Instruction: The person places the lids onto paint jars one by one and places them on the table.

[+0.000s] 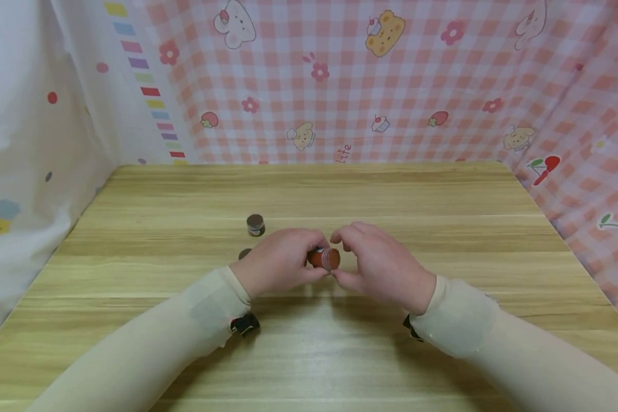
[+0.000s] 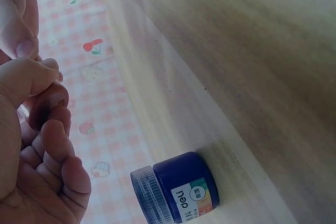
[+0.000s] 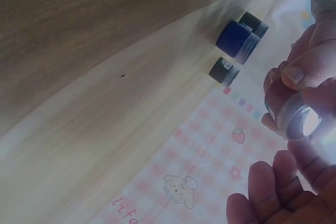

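Note:
A small red-brown jar (image 1: 319,258) with a clear lid lies tilted in my left hand (image 1: 283,257), which grips its body between thumb and fingers. The lid end points to the right, toward my right hand (image 1: 383,263). That hand is loosely curved about the lid, its thumb at the lid's lower edge. In the right wrist view its fingers (image 3: 268,182) are spread apart from the clear lid (image 3: 296,119). Near the left hand, a dark blue jar (image 2: 189,187) with a printed label stands on the table.
A dark jar (image 1: 256,225) stands beyond the left hand, and another dark lid (image 1: 244,253) shows partly behind that hand. In the right wrist view, two dark jars flank the blue jar (image 3: 236,40). The wooden table (image 1: 309,189) ends at a pink checked cloth (image 1: 309,86).

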Demonstrator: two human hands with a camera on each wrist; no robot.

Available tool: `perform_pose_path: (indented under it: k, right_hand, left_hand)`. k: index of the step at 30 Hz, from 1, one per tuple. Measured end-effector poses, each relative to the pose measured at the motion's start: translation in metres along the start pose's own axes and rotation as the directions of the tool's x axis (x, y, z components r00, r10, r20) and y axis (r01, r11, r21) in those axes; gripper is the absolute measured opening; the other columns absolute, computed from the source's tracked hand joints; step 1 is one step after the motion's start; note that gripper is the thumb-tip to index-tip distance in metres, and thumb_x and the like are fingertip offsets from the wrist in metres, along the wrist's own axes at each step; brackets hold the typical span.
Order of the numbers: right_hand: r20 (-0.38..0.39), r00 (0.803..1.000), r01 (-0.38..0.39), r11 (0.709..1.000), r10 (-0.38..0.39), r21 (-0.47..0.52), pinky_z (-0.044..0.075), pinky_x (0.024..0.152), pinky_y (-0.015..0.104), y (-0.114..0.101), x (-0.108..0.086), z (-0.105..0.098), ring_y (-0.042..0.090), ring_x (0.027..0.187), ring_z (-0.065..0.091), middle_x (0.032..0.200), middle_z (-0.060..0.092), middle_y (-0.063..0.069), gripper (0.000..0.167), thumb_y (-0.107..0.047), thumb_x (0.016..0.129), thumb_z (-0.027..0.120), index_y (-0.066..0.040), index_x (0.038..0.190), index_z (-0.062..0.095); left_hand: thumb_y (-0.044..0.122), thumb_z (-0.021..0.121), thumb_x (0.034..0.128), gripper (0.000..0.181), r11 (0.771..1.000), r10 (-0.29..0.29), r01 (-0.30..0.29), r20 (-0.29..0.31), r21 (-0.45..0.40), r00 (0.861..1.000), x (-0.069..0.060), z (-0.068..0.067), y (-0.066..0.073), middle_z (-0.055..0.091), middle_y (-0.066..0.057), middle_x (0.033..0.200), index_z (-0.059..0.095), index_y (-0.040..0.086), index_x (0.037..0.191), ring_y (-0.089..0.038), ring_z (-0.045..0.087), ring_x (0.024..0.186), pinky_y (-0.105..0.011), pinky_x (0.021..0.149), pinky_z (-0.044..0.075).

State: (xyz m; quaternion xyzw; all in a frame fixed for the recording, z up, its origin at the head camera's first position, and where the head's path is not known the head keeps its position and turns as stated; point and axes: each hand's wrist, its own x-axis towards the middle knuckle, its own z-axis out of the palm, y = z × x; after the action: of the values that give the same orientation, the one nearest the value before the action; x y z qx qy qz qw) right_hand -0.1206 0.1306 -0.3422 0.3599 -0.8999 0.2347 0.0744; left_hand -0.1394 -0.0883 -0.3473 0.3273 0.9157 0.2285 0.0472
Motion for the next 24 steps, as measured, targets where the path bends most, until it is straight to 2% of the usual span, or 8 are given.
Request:
perform_pose_path:
  k: [5,12,16,20,24]
  right_hand:
    - [-0.001,1.000,0.004,1.000,-0.004,-0.002,0.051,0.075,0.031,0.0003,-0.0007,0.0012,0.019,0.086,0.060,0.090,0.064,-0.002,0.022,-0.017,0.084,0.085,-0.013,0.101,0.071]
    - [0.011,1.000,-0.008,1.000,0.008,0.008,0.053,0.079,0.034,0.0004,-0.0006,0.0019,0.021,0.090,0.063,0.097,0.068,0.004,0.025,-0.014,0.084,0.082,-0.012,0.105,0.069]
    - [0.013,1.000,-0.003,1.000,0.003,0.008,0.051,0.077,0.032,0.0003,0.0001,0.0020,0.020,0.087,0.061,0.092,0.066,0.000,0.021,-0.015,0.084,0.083,-0.014,0.100,0.069]
    - [0.015,1.000,-0.005,1.000,0.004,0.007,0.051,0.077,0.033,0.0003,0.0004,0.0020,0.019,0.087,0.061,0.091,0.066,-0.001,0.021,-0.017,0.085,0.083,-0.012,0.101,0.069]
    - [0.003,0.999,0.052,0.998,-0.052,-0.030,0.055,0.085,0.037,0.0004,0.0017,0.0011,0.021,0.095,0.067,0.100,0.071,0.001,0.027,-0.015,0.085,0.085,-0.011,0.107,0.070]
  left_hand:
    - [0.029,0.077,0.0945,0.015,1.000,-0.004,0.004,0.009,0.014,1.000,0.0001,0.0007,-0.0004,0.068,-0.001,0.084,0.066,0.019,0.097,-0.011,0.054,0.072,-0.026,0.066,0.045]
    - [0.029,0.077,0.0940,0.014,1.000,0.018,-0.018,-0.002,0.018,1.000,0.0012,0.0017,-0.0013,0.067,0.000,0.083,0.066,0.019,0.096,-0.010,0.054,0.071,-0.026,0.066,0.045]
    - [0.028,0.076,0.0938,0.013,0.999,0.031,-0.031,-0.008,0.024,0.999,0.0016,0.0026,-0.0026,0.067,0.001,0.081,0.066,0.020,0.095,-0.009,0.053,0.071,-0.025,0.066,0.045]
    - [0.028,0.076,0.0942,0.012,1.000,0.017,-0.017,-0.001,0.012,1.000,0.0010,0.0022,-0.0036,0.066,0.002,0.082,0.066,0.020,0.096,-0.009,0.054,0.071,-0.026,0.066,0.045]
    - [0.029,0.076,0.0947,0.014,1.000,0.000,0.000,0.008,0.000,1.000,0.0003,0.0009,-0.0039,0.067,0.001,0.083,0.065,0.020,0.098,-0.009,0.054,0.072,-0.026,0.066,0.046]
